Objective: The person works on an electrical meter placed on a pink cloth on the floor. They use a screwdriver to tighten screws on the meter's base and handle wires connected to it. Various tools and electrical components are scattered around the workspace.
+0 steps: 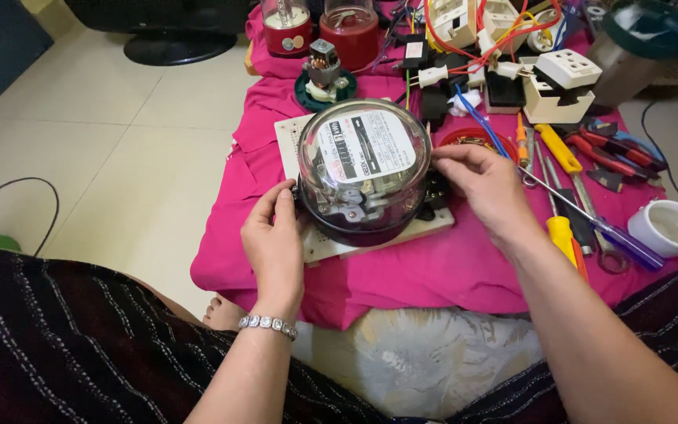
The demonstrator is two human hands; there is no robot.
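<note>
Head camera is looking down on an electricity meter (364, 171) with a clear glass dome, sitting on a white mounting board (319, 243) over a pink cloth (449, 271). Judging by how things lie, the dome is seated over the black base and the dial works are showing through it; no wires are visibly running to the meter, so any wiring looks not yet done.

Left hand (275, 239) is cupping the meter's left side, fingers held together and curled against the dome's lower edge, thumb up along the rim. Right hand (486, 187) is resting at the meter's right edge, fingertips bunched and bent toward the rim; whether they are pinching something small there I cannot tell.

Right of the meter, a blue-handled screwdriver (590, 216) and yellow-handled screwdrivers (563, 192) are lying on the cloth, a white cup (672, 228) beyond them. Behind the meter, white sockets (563, 82) and red wires (453, 39) are lying.
</note>
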